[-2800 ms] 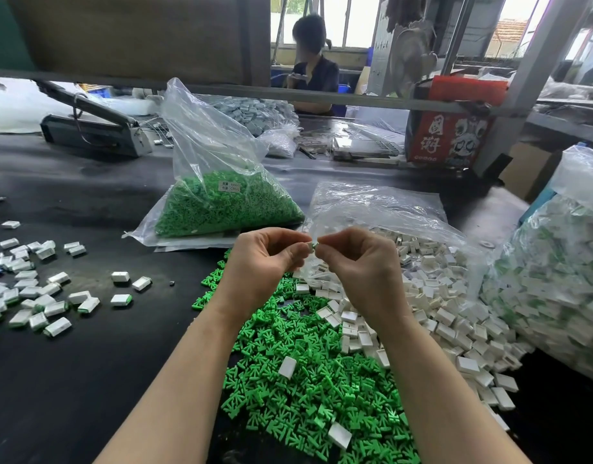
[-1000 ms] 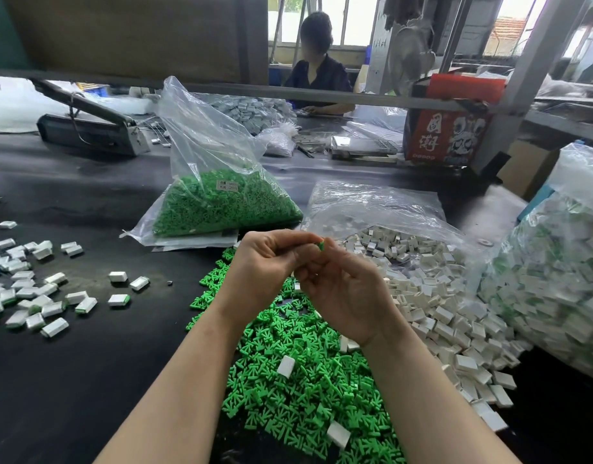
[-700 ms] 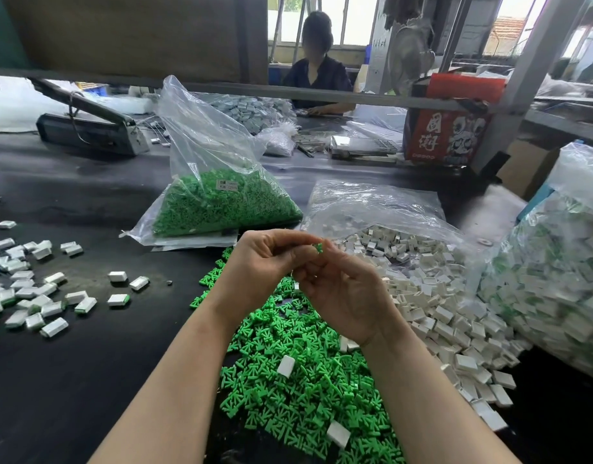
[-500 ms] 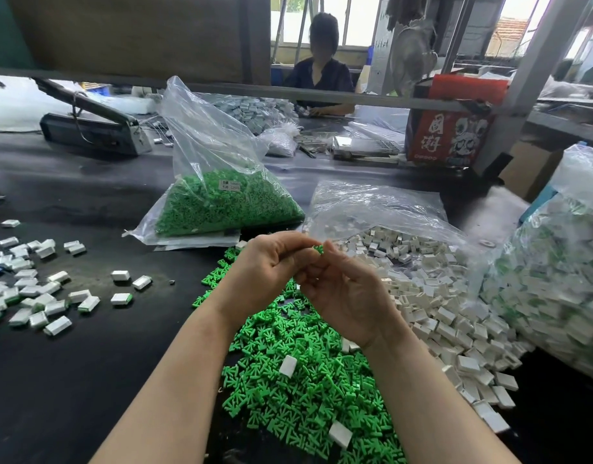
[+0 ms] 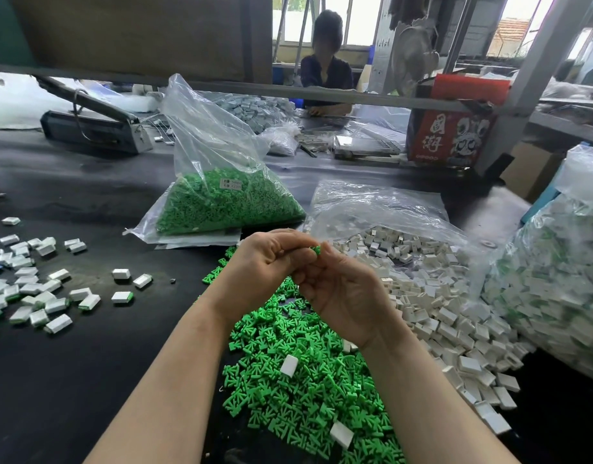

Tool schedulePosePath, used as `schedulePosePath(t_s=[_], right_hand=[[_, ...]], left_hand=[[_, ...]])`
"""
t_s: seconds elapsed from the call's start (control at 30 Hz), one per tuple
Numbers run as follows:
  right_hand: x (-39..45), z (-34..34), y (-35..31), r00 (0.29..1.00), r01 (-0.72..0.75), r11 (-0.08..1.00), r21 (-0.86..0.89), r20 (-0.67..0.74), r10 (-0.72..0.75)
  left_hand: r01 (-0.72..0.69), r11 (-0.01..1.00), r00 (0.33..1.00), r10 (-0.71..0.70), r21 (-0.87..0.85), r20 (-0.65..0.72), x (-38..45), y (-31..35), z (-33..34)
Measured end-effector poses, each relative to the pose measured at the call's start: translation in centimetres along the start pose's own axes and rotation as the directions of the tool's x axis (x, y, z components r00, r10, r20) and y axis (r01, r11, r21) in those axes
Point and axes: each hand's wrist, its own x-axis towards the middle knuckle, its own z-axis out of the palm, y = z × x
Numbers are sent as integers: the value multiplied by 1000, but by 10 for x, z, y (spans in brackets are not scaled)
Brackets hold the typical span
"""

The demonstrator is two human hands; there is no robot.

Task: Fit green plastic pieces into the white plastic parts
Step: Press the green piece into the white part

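**A:** A workshop assembly line, dark tabletop (image 5: 70, 380) under a metal rack; another worker sits across at twelve o'clock. What is in play?

**B:** Both hands meet over the middle of the tabletop. The left hand (image 5: 265, 266) curls its fingers and pinches a green piece (image 5: 317, 250), only its tip showing above the fingertips. The right hand (image 5: 345, 293) is turned palm-in against it, fingers curled toward the same spot; whether it holds a white part there, I cannot tell, as the fingers hide it.

**A:** And the stock?

**B:** A loose heap of green pieces (image 5: 298, 380) lies directly under the wrists at six o'clock. White parts (image 5: 439, 313) spill from an open bag at three o'clock. A sealed bag of green pieces (image 5: 228, 202) stands at eleven o'clock, and finished white parts with green edges (image 5: 37, 289) are scattered at nine o'clock. A large bag of what look like assembled parts (image 5: 556, 283) sits at the far right.

**A:** How will these handle?

**B:** By the look of them, tiny, light and rigid moulded plastic, smooth enough to slip. The green piece probably wants a fingertip pinch at its wide end, leaving the narrow prongs free to enter the white part's slot, with the shell held by its flat sides. Thin prongs could bend or snap if forced in crooked.
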Motion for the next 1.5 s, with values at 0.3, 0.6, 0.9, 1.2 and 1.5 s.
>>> schedulePosePath(t_s=[0.3, 0.6, 0.9, 1.2, 1.5], right_hand=[[0, 0, -1, 1000, -11, 1000, -22, -2, 11], [-2, 3, -4, 1000, -25, 999, -32, -20, 24], [-2, 5, -4, 998, -62, 998, -2, 25, 62], [-1, 5, -1, 998, -52, 998, -30, -34, 51], [-1, 10, -6, 990, -129, 990, 51, -55, 132]], left_hand=[[-16, 1000, 1000, 16, -4, 6, 0, -1, -1], [-35, 999, 999, 34, 13, 19, -1, -1, -3], [31, 999, 999, -31, -38, 10, 0, -5, -5], [18, 999, 999, -16, -51, 46, -1, -5, -4], [38, 996, 998, -34, -76, 49, -1, -6, -5]])
